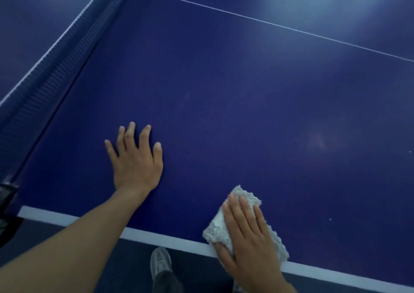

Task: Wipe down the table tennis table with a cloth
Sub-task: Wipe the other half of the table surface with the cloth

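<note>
A pale shoe (laced, seemingly) on grey floor.

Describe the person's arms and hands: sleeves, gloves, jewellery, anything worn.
Both are bare. The left hand and the right hand wear no gloves, and no rings show on the fingers. No watch, band or sleeve shows on either arm as far as the picture reaches.

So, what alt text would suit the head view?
A right hand presses a grey cloth flat on a blue table at its white near edge, while the left hand rests flat nearer the net.
</note>
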